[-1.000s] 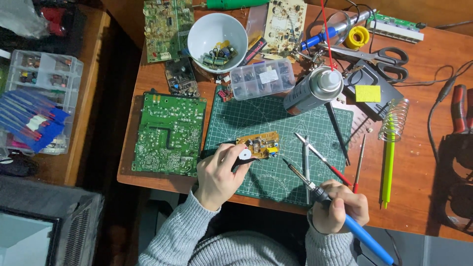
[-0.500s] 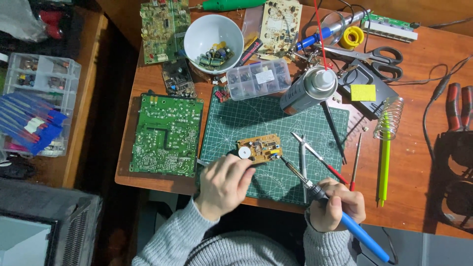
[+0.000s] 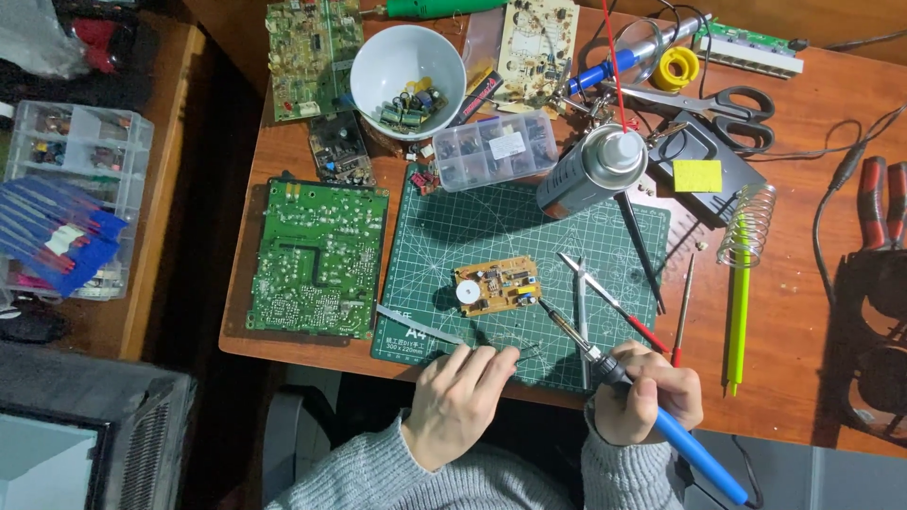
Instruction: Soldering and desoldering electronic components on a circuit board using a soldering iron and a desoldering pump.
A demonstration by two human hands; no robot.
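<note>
2 hands work at the green mat (image 3: 491, 227): the right hand (image 3: 652, 401) grips a blue soldering iron (image 3: 661, 425), tip touching the small yellow circuit board (image 3: 496, 286) mid-mat; the left hand (image 3: 458, 401) rests flat, empty. Soldering seems underway; steadying the board likely comes next.

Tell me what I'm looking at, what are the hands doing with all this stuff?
You are looking down from a camera worn on a person's head. The table is a wooden workbench. In the middle lies a green cutting mat, and on it a small orange circuit board, the kind found inside electronics. The right hand holds a blue-handled soldering iron, a hot tool for melting metal; its tip points at the small board. The left hand rests its fingers on the mat's near edge. Around them lie a big green circuit board, a white bowl of small parts, scissors and a spray can.
</note>
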